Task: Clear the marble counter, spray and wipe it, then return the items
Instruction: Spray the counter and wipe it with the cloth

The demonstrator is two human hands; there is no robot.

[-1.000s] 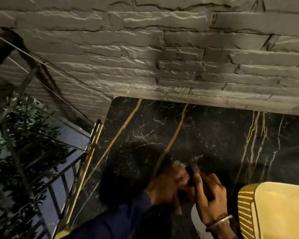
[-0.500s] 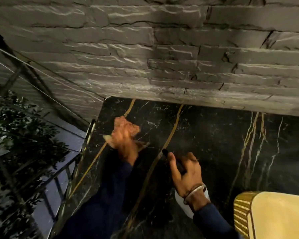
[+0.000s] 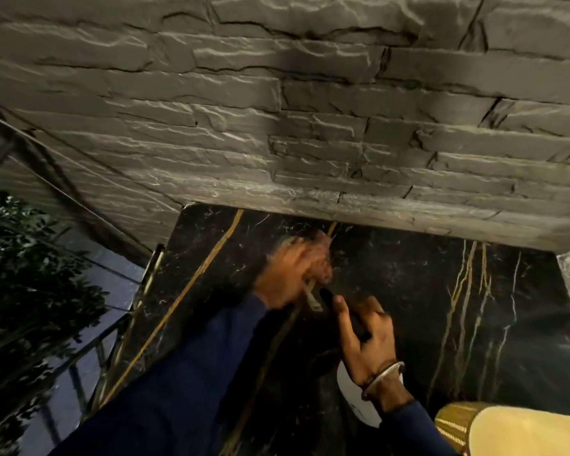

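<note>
1. A person in dark blue sleeves (image 3: 191,383) leans over a black marble counter (image 3: 441,291) w/ gold and white veins, seen from a head cam looking down
2. Left hand (image 3: 290,274) lies on the counter near the back edge, close to the wall; it is motion-blurred, so can't tell if the fingers are spread flat or pinching
3. A pale cloth (image 3: 312,297) shows at that hand's near edge, touching the marble; most of it is hidden under the hand
4. Right hand (image 3: 366,334) grips a spray bottle (image 3: 352,403) by the neck, fingers curled round it, index finger stretched fwd along the black nozzle; white body sticks out below the wrist, above the counter
5. The nozzle tip sits just beside the cloth and left hand
6. A metal bracelet (image 3: 384,376) circles the right wrist
7. Rough grey stone wall (image 3: 310,110) rises directly behind the counter
8. A yellow ribbed lampshade (image 3: 520,432) fills the bottom-right corner, nr the right forearm
9. Left of the counter: a metal railing (image 3: 112,340) and a leafy plant (image 3: 23,274) beyond it
</note>
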